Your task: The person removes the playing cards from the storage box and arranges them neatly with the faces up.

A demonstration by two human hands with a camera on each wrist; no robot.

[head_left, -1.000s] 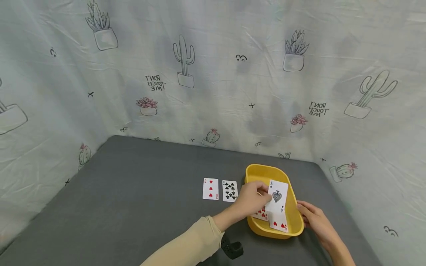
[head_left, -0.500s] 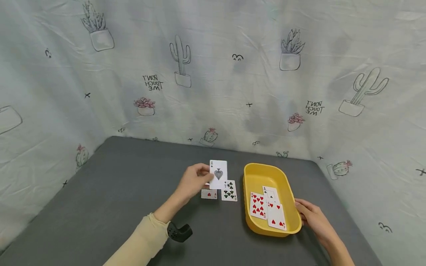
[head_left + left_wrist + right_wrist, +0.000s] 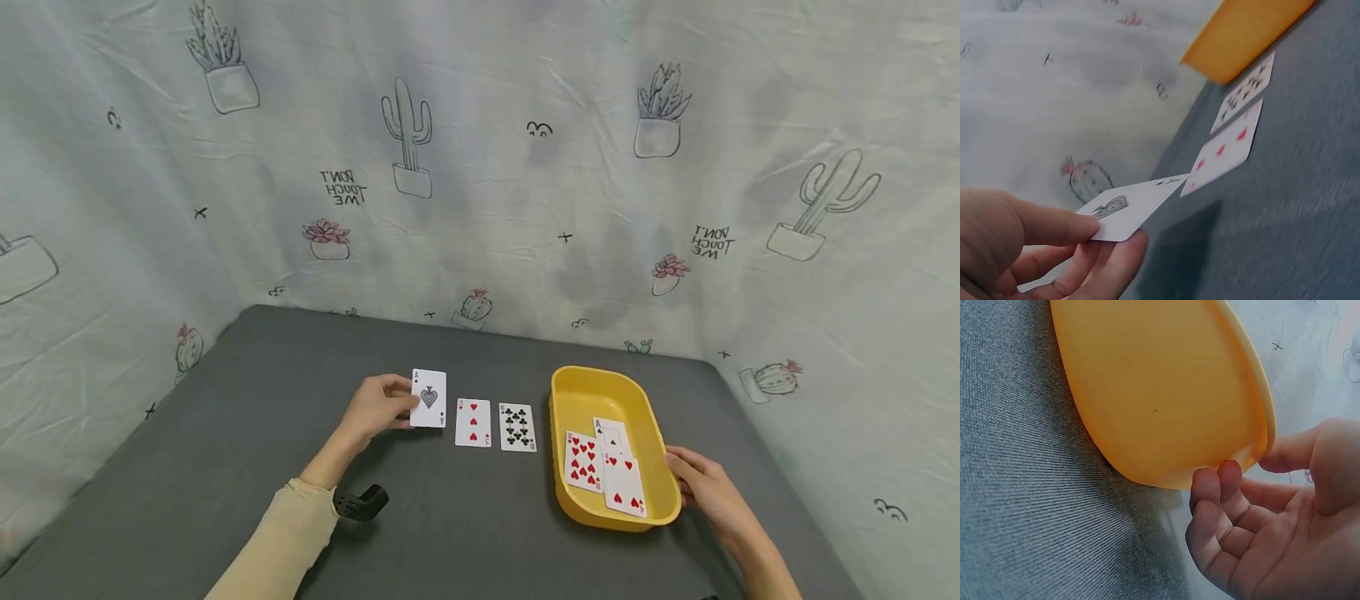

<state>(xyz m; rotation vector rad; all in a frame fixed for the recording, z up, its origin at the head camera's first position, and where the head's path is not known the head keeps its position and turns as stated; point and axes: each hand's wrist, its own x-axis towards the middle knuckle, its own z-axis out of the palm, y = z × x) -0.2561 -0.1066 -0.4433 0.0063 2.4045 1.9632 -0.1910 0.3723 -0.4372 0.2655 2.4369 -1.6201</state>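
Note:
My left hand (image 3: 377,408) pinches an ace of spades (image 3: 428,400) by its left edge, thumb on the face and fingers beneath. In the left wrist view the ace (image 3: 1138,203) is tilted above the table, its shadow below. Just right of it a three of hearts (image 3: 473,422) lies face up, then a ten of clubs (image 3: 517,427). My right hand (image 3: 705,487) holds the right side of a yellow plastic tray (image 3: 564,383). In the right wrist view, the thumb is at the rim and curled fingers (image 3: 1204,525) are against the outer wall.
Inside the tray lie a ten of hearts (image 3: 582,461), an ace of clubs (image 3: 611,433) and a four of hearts (image 3: 624,485), partly overlapping. The grey table (image 3: 225,433) ends at a pale curtain (image 3: 480,233) printed with cacti. A black band (image 3: 362,503) circles my left wrist.
My left hand has lifted the ace of spades out of the tray and carried it left, past the ten of clubs and three of hearts. The right hand stays at the tray.

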